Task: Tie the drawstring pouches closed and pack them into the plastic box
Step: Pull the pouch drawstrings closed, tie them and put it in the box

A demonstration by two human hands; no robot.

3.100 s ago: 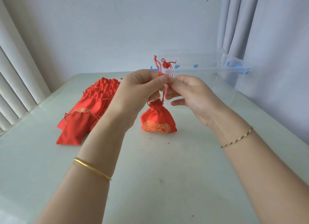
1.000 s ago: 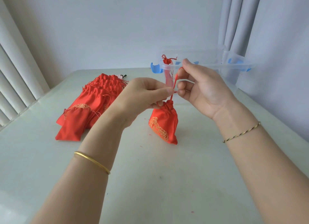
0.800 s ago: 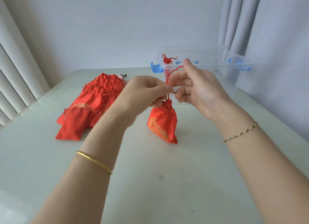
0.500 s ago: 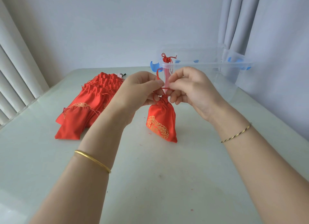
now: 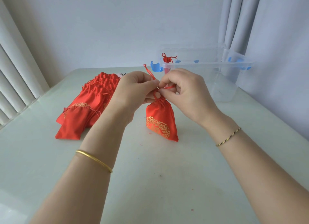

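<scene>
**A:** While both hands meet in the middle, what lies off to the left of the fingers?

**B:** A pile of red pouches lies flat on the table, well left of the left hand and partly hidden behind its wrist. Thin cords trail loose from them.

**A:** And the left hand itself?

**B:** Its fingers are curled. Thumb and forefinger pinch the red drawstring, and one knotted end of the cord sticks up just above the knuckles.

**A:** Where is the one being tied?

**B:** It is directly below the fingertips of both hands. That pouch stands with its bottom on the table, its neck gathered tight and its gold print facing the camera.

**A:** The right hand?

**B:** The right hand is curled too. It pinches a loop of the same drawstring, and its fingertips touch those of the left hand just above the gathered neck.

**A:** And further right?

**B:** The clear plastic box, with blue clips, stands behind and to the right of the right hand, apart from it. One tied pouch shows inside at its left end, just beyond the fingers.
</scene>
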